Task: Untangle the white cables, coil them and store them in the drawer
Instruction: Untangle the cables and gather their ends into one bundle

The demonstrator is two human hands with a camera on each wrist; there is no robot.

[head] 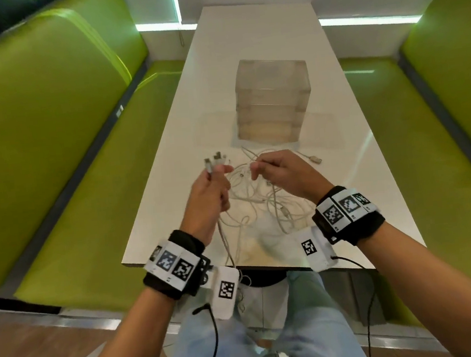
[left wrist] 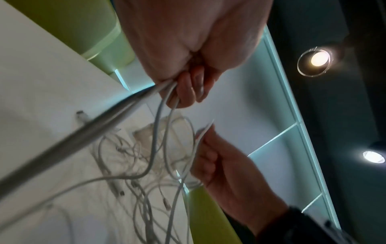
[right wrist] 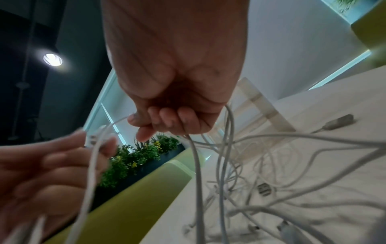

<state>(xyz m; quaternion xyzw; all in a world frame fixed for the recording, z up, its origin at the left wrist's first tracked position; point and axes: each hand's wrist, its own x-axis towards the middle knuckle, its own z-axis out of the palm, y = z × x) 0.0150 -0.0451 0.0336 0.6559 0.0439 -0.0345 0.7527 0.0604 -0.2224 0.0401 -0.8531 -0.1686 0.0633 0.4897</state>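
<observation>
A tangle of white cables (head: pixel 255 202) lies on the near end of the white table (head: pixel 258 38). My left hand (head: pixel 210 188) is raised above it and grips a bunch of cable ends, with their plugs (head: pixel 215 159) sticking up past the fingers. The same bunch shows in the left wrist view, where curled fingers (left wrist: pixel 188 89) clamp the cables (left wrist: pixel 160 112). My right hand (head: pixel 278 170) pinches another cable end just right of the left hand; in the right wrist view its fingers (right wrist: pixel 167 122) curl round a cable (right wrist: pixel 195 158). A translucent drawer unit (head: pixel 271 100) stands behind the tangle, drawers closed.
Green upholstered benches (head: pixel 62 154) flank the table on both sides. A loose USB plug (head: pixel 314 159) lies on the table right of my right hand. Some cables (head: pixel 230 253) hang over the table's near edge toward my lap.
</observation>
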